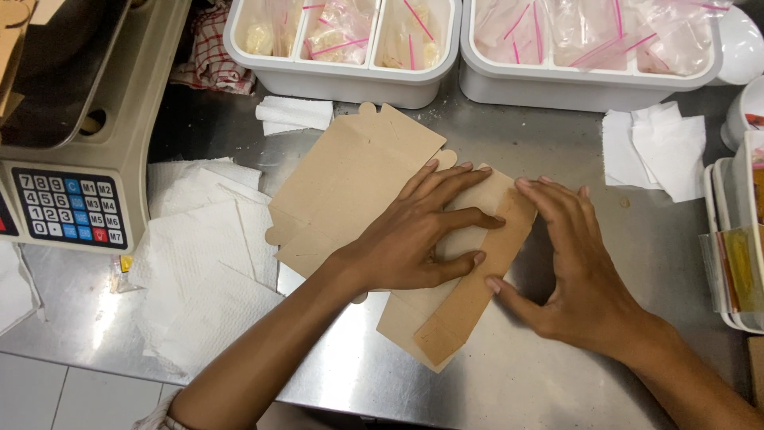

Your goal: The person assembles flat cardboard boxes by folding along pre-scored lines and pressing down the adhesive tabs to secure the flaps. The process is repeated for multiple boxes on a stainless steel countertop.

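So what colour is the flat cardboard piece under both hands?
Plain light brown, unprinted: the cardboard piece shows best in the head view.

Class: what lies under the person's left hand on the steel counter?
Under the left hand lies a flat brown cardboard box blank, atop more blanks. The palm hides the part beneath.

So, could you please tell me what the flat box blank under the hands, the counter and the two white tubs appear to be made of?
The box blank looks like thin brown kraft cardboard: matte, with die-cut tabs and fold lines. The counter seems to be stainless steel: grey, brushed, with soft reflections. The left tub and right tub look like glossy white moulded plastic, with rounded rims.
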